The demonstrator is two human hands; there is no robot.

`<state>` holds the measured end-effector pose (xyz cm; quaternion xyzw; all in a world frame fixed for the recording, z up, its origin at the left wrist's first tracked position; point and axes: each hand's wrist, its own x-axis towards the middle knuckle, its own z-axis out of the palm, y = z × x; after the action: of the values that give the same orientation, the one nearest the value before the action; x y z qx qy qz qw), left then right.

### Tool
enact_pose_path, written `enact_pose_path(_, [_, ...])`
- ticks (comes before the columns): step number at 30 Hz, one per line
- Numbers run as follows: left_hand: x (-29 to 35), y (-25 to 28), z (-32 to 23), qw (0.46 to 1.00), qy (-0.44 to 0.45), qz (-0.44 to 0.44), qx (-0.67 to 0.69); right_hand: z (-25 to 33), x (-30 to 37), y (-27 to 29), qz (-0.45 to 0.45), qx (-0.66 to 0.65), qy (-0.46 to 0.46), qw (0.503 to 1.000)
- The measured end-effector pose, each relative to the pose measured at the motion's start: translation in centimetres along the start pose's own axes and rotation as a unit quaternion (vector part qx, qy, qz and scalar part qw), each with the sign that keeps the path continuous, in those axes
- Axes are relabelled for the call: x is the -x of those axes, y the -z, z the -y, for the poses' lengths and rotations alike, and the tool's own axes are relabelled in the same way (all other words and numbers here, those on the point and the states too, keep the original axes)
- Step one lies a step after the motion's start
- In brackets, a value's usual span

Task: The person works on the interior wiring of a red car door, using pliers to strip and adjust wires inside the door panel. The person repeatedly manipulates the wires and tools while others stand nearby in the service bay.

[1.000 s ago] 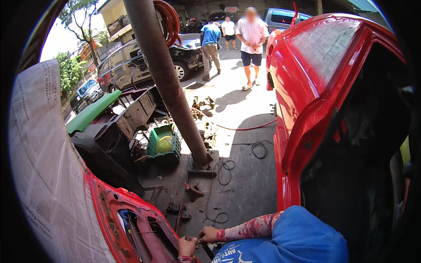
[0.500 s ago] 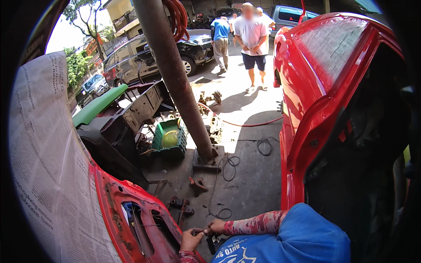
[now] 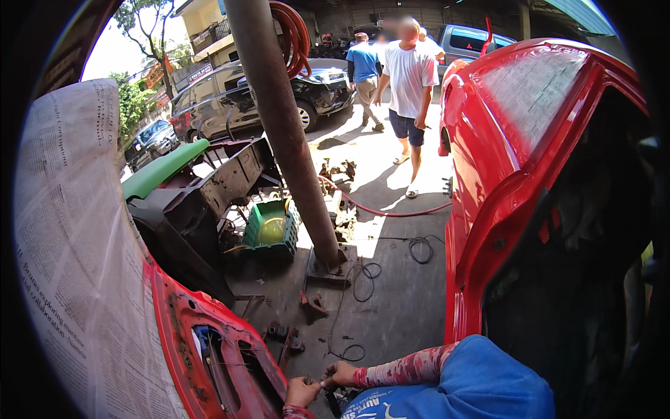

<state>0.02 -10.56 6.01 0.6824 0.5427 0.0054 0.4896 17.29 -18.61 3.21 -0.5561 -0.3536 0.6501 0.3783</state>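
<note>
Both my hands meet low in the view, beside the inner edge of a red car door panel [image 3: 209, 307]. My left hand [image 3: 301, 392] is closed in a pinch, its fingertips against those of the other hand. My right hand [image 3: 339, 374] reaches across from the right in a red patterned sleeve and is closed too. Whatever lies between the fingertips is too small to make out. Just below the hands, a dark object shows in part. The door panel has cut-out openings with thin wires in them, and printed newspaper [image 3: 77, 244] covers its outer part.
A red car body [image 3: 488, 202] with its window papered stands at right. A rusty post [image 3: 296, 140] rises ahead, near a green crate [image 3: 280, 246]. Black cable [image 3: 368, 283] and a red hose [image 3: 391, 213] lie on the floor. A person [image 3: 410, 84] in white walks beyond.
The person in white has stepped nearer, arms now apart at the sides. The person in blue beyond has turned mid-stride. My hands stay together, fingertips touching, and the view has shifted slightly.
</note>
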Motion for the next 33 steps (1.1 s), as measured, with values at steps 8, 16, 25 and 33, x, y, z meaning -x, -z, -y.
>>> enact_pose_path(8, [0.1, 0.0, -0.7, 0.996, 0.071, -0.040, -0.020, 1.8, 0.7, -0.2, -0.077, 0.304, 0.162, 0.936])
enact_pose_path(16, [0.6, 1.4, -0.9, 0.994, 0.077, 0.030, 0.072, 3.8, 1.3, -0.3, -0.039, 0.366, 0.188, 0.911])
enact_pose_path(25, [1.3, 3.8, -0.8, 0.953, 0.046, 0.078, 0.288, 3.5, 0.5, -0.9, -0.116, 0.246, 0.282, 0.920])
enact_pose_path(33, [1.9, 3.2, -2.0, 0.956, 0.044, 0.033, 0.287, 3.0, -0.4, -1.3, -0.100, 0.193, 0.222, 0.951])
